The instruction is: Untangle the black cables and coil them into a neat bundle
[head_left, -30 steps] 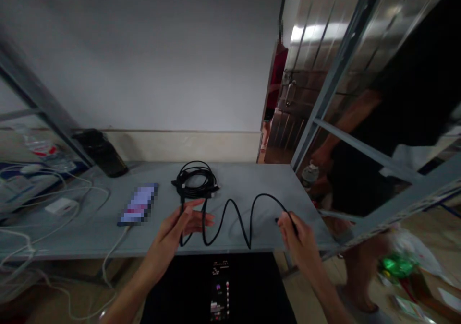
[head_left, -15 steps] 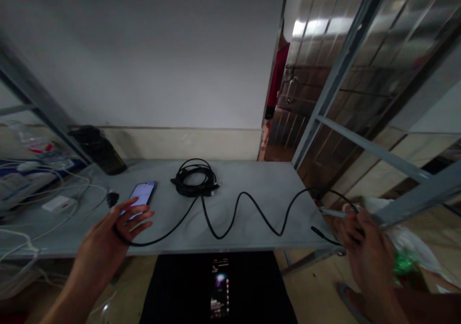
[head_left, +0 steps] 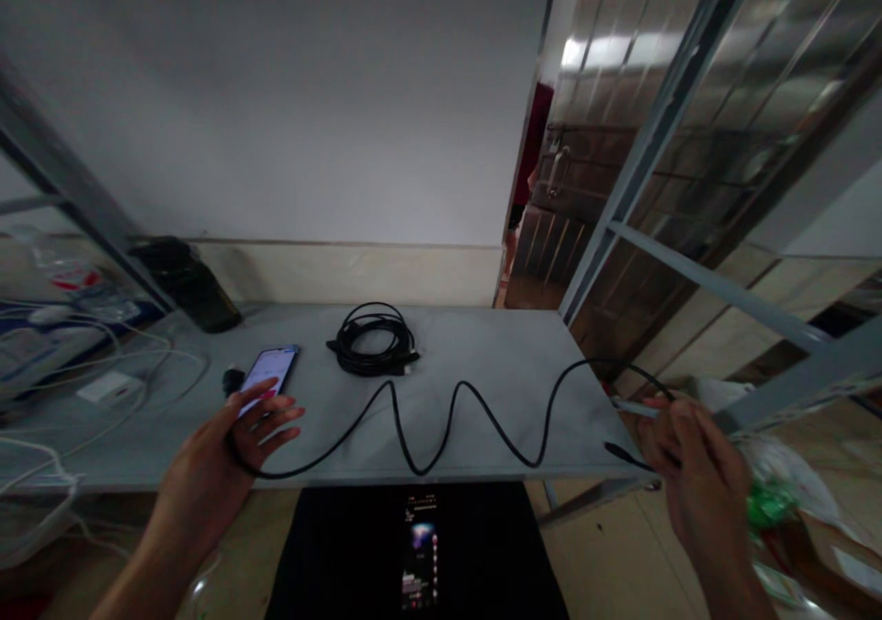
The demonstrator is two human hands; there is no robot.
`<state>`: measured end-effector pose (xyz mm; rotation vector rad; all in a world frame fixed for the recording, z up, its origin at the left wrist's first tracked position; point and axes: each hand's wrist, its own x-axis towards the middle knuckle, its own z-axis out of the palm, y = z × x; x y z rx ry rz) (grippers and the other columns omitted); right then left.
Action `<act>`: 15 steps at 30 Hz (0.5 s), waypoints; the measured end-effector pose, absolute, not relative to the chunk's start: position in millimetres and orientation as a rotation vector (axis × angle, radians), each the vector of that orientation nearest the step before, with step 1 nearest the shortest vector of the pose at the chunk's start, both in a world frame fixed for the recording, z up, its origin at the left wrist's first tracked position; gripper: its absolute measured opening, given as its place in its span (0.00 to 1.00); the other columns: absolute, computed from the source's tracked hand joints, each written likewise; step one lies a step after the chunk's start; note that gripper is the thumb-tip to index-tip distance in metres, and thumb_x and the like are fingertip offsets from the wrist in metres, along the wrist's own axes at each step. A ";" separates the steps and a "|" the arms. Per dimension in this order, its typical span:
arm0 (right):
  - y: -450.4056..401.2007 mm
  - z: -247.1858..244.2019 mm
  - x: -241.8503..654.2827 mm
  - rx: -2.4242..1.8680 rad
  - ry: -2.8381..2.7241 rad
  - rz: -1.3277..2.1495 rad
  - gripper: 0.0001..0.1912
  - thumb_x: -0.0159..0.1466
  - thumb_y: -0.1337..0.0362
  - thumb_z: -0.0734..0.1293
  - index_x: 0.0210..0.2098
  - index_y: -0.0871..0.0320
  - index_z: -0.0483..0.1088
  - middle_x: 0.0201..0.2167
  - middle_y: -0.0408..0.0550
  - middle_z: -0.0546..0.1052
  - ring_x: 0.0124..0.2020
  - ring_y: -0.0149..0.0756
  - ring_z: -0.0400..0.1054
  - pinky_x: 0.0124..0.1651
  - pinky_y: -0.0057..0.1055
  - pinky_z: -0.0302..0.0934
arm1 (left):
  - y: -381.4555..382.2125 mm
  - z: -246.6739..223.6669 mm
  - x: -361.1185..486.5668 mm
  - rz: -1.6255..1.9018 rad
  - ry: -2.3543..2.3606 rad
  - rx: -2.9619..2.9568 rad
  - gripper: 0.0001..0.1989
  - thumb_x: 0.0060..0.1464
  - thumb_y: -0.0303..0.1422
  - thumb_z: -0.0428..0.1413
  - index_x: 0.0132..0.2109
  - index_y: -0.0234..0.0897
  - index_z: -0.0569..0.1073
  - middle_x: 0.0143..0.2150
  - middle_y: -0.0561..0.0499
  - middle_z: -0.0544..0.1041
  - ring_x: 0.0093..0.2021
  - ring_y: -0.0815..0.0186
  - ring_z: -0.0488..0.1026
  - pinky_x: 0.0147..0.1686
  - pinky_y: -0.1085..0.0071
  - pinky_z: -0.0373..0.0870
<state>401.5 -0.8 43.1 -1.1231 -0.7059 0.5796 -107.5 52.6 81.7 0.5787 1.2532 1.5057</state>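
Observation:
A long black cable (head_left: 475, 392) runs in waves across the grey desktop (head_left: 496, 344) from hand to hand. On the left, my left hand (head_left: 238, 441) has the cable in the crook of its thumb, with the other fingers loosely spread. A dark plug end (head_left: 232, 381) pokes out above that thumb. My right hand (head_left: 689, 445) is closed around the other stretch of cable past the desk's right edge; its slim black tip (head_left: 624, 456) sticks out to the left. Just beyond my left fingers lies a phone (head_left: 276, 363) with a lit screen. A coiled black cable (head_left: 372, 344) rests mid-desk.
A dark bottle (head_left: 189, 285) stands at the back left, near white cords (head_left: 158, 354) and a white adapter (head_left: 110, 388). Grey metal posts (head_left: 638, 161) rise on the right. Below the desk's front edge is a black surface (head_left: 351, 546) showing a lit screen.
My left hand has shifted slightly right and down, bringing the plug end nearer the phone. The cable's left bend has come away from the coil, and its waves have moved a little.

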 end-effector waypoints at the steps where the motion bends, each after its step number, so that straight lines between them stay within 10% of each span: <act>1: -0.5 43.3 401.4 -1.123 -0.711 0.579 0.25 0.68 0.42 0.82 0.42 0.59 0.83 0.27 0.35 0.56 0.26 0.24 0.50 0.24 0.19 0.47 | 52.9 80.6 -107.6 1.510 1.257 0.581 0.16 0.77 0.34 0.53 0.48 0.44 0.87 0.40 0.53 0.90 0.42 0.60 0.87 0.40 0.68 0.87; 5: 0.5 44.5 399.0 -1.124 -0.733 0.566 0.26 0.67 0.40 0.81 0.41 0.58 0.82 0.26 0.33 0.55 0.25 0.24 0.48 0.23 0.21 0.45 | 55.8 69.5 -109.3 1.526 1.229 0.636 0.08 0.69 0.37 0.64 0.49 0.42 0.87 0.40 0.52 0.90 0.41 0.59 0.88 0.39 0.69 0.87; 9: 3.4 45.5 386.7 -1.132 -0.771 0.592 0.26 0.68 0.39 0.80 0.40 0.57 0.79 0.26 0.34 0.56 0.24 0.25 0.49 0.23 0.22 0.45 | 57.8 59.4 -98.9 1.453 1.208 0.724 0.25 0.53 0.40 0.78 0.56 0.39 0.86 0.43 0.48 0.90 0.45 0.52 0.89 0.43 0.63 0.89; 15: 13.7 43.5 341.8 -1.097 -0.991 0.754 0.23 0.77 0.41 0.73 0.51 0.55 0.82 0.25 0.36 0.60 0.23 0.27 0.54 0.24 0.24 0.50 | 58.9 58.7 -43.2 1.208 1.091 0.739 0.29 0.61 0.45 0.74 0.61 0.31 0.84 0.61 0.30 0.87 0.66 0.37 0.83 0.64 0.46 0.84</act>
